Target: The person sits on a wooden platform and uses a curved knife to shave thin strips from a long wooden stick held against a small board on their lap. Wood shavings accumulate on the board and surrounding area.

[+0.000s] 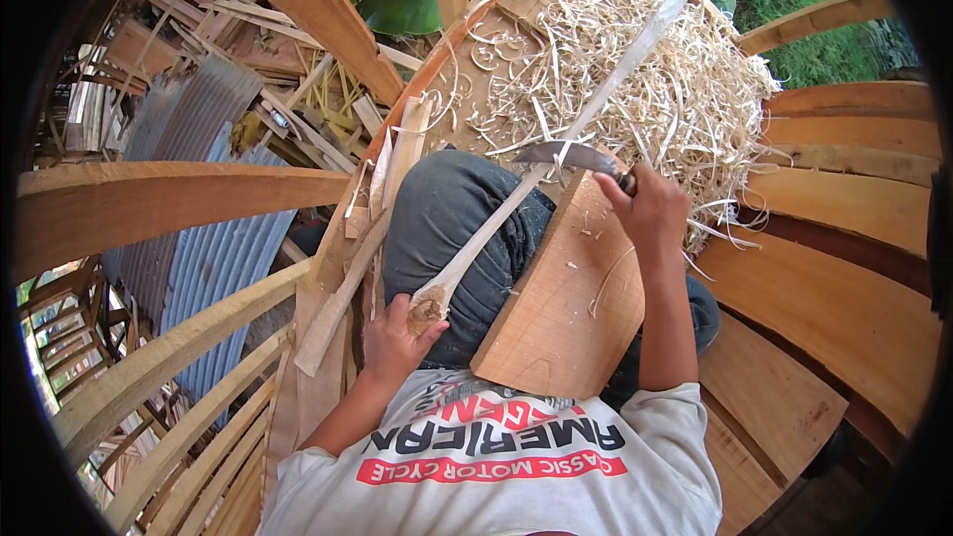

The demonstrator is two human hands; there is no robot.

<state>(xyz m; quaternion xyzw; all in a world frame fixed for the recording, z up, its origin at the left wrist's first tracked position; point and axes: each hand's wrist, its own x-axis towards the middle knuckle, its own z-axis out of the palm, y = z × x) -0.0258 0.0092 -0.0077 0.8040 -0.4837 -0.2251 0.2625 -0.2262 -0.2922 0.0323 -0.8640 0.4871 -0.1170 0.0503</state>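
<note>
My left hand (399, 339) is closed round the thick knobby end of a long pale wooden stick (496, 225). The stick slants across my left thigh and up toward the far right, over a heap of shavings. In my right hand (650, 203) is the dark handle of a curved knife (561, 153). Its blade lies across the stick, touching it, about midway along, and a small curl of wood shows there. Beneath the knife and my right forearm, a thick wooden board (571, 298) rests against my lap.
Pale curled shavings (635, 69) cover much of the planking ahead. Curved wooden ribs (189, 201) stand up on the left, and wide planks (824, 288) line the right. Beyond the left side lie corrugated metal sheets (223, 268) and scrap wood (298, 119). Narrow wood strips (342, 293) lean beside my left knee.
</note>
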